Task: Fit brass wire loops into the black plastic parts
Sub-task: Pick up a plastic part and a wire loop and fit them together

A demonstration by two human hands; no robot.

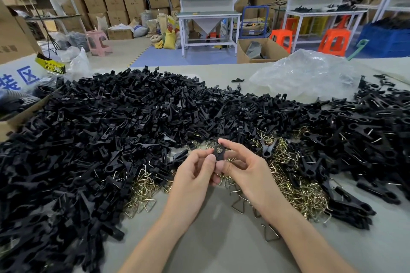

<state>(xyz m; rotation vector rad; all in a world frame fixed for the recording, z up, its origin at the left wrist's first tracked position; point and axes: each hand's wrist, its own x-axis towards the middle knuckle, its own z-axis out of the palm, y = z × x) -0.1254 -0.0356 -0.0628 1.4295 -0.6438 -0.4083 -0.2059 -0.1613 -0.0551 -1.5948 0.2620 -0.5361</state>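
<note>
Two hands at centre frame, left hand and right hand, fingertips pinched narrow on one small black plastic part, held just above the table. Cannot tell whether a loop is already in it. Looks light, stiff and slightly slick; best gripped by the flat sides, leaving the ring end free. Brass wire loops heaped below and lower right of the hands: thin, springy, likely to tangle, so better lifted singly by a bend. Heap of black parts across the middle of the frame.
</note>
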